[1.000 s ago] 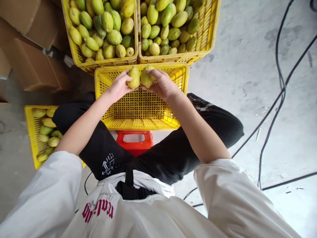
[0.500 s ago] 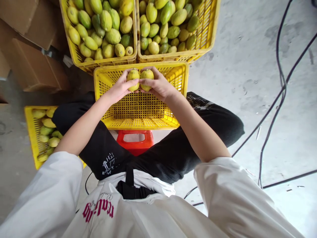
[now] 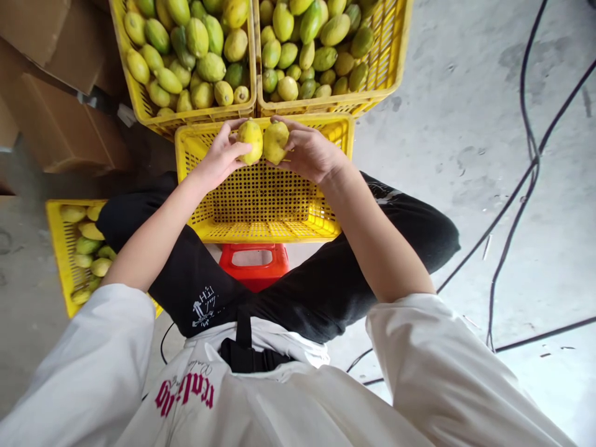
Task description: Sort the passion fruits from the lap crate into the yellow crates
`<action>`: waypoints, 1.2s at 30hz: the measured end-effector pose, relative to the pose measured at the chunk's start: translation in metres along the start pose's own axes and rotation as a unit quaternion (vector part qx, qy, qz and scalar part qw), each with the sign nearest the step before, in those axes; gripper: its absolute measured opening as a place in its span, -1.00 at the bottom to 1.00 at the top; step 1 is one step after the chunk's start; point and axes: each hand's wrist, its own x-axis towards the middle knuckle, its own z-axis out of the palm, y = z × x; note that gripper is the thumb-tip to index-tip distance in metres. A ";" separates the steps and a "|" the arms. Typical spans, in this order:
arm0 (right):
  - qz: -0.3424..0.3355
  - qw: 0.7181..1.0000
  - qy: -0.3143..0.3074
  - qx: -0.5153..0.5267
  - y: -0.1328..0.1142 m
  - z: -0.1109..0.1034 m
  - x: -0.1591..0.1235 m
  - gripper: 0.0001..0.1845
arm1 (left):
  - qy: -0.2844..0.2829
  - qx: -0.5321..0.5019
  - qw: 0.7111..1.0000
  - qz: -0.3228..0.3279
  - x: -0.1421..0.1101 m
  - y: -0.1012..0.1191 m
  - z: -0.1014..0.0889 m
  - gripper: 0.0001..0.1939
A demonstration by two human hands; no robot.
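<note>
My left hand is closed around a yellow lemon, its thumb lying across the side that faces me. In my right hand is a second lemon, yellow with a few darker marks, gripped from the right. The two lemons are held upright side by side with a narrow gap between them. Both hands are above the far part of a yellow perforated crate between my knees. No fruit shows on the visible part of its bottom.
Two yellow crates full of yellow and green lemons, a left one and a right one, stand beyond. Another crate with fruit is by my left knee. A red stool is below. Cardboard boxes lie left, black cables right.
My hands have moved slightly apart and a little away from me. The right-hand lemon has turned in my fingers, and my right thumb no longer lies across its front.
</note>
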 end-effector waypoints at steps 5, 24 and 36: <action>-0.006 0.999 -0.029 0.024 0.001 0.006 -0.008 -0.50 | -0.006 0.044 0.999 0.028 0.008 -0.007 -0.008 -0.42; -0.045 0.997 0.016 -0.067 0.010 0.001 0.005 -0.28 | 0.001 0.070 0.996 -0.049 -0.005 -0.001 0.013 -0.65; -0.002 0.999 -0.027 -0.039 0.004 0.005 -0.006 -0.49 | 0.041 0.063 0.997 -0.017 0.007 -0.015 -0.005 -0.45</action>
